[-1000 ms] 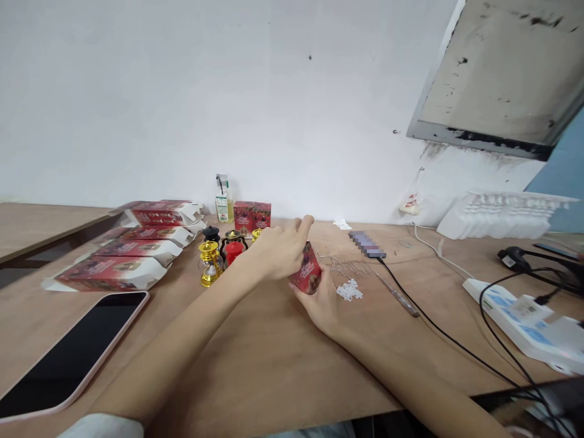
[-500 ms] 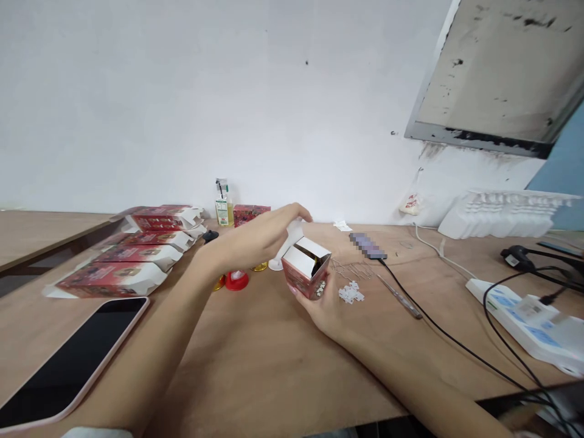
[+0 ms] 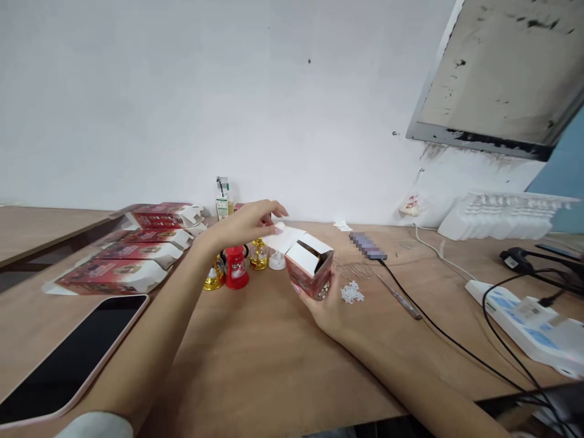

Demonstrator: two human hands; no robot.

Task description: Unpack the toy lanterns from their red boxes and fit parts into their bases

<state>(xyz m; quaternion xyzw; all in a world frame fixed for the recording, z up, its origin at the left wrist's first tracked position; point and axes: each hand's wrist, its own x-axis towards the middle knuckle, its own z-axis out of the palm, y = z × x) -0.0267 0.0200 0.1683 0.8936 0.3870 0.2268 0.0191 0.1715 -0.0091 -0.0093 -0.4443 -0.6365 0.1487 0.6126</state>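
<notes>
A small red printed carton is tilted in my right hand, whose fingers and thumb wrap its lower sides. Its top shows white inner flaps around a dark slot; what lies inside is hard to make out. My left hand is at the long white flap, with the thumb on its outer end and other fingers bent above. Just below this hand stand small lantern ornaments: a red lantern, a gold lantern and a white lantern.
Several red cartons lie at the left, behind a phone. White puzzle-like pieces, bent wires, a screwdriver and a cabled blurred device lie right of the carton. A power strip sits further right.
My left hand has moved left and slightly down, and the carton's long flap has swung over to the left with it. The lanterns show more fully. My right hand still holds the carton.
</notes>
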